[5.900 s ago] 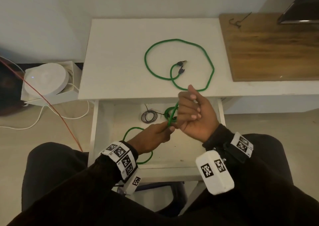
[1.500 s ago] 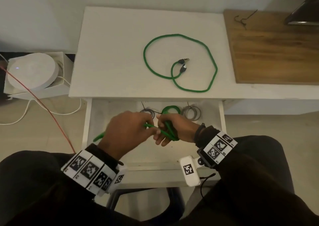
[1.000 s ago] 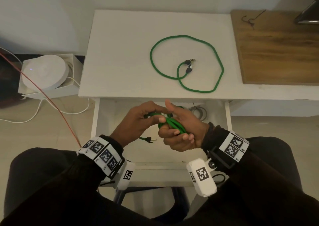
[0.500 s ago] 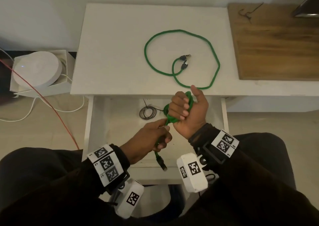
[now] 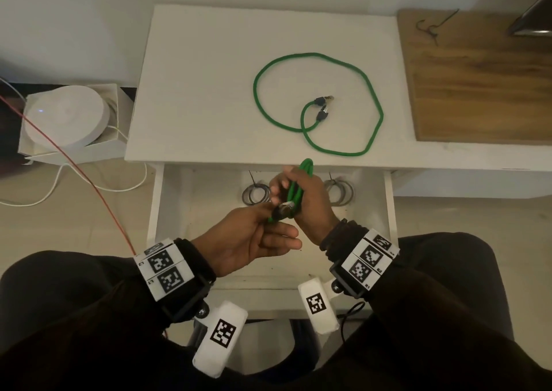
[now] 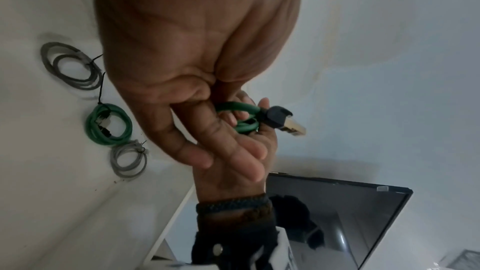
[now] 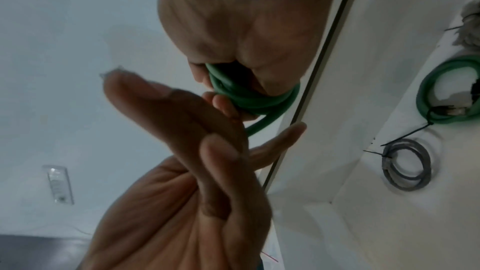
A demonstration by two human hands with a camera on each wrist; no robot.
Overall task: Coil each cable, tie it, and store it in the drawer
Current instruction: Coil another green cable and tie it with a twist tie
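Observation:
My right hand (image 5: 298, 193) grips a green cable (image 5: 307, 168) wound into a small coil, held over the open drawer (image 5: 191, 211); the coil's loops stick out above the fist. My left hand (image 5: 277, 211) pinches that cable's black plug (image 5: 282, 210) against the coil, with its other fingers straight. The left wrist view shows the plug (image 6: 278, 119) poking out past my fingers. In the right wrist view the coil (image 7: 249, 98) sits in my right fist. A second green cable (image 5: 316, 104) lies in one loose loop on the white tabletop (image 5: 194, 77).
At the drawer's back lie tied coils: a grey one (image 5: 255, 195), another grey one (image 5: 339, 190), and a green one (image 6: 109, 124) between them. A wooden board (image 5: 478, 77) sits right of the tabletop. A white round device (image 5: 64, 115) and cords are on the floor at left.
The cable's tail hung below my left hand half a second ago; now my left hand has brought the plug up against the coil. My right fist has dropped from the table's edge.

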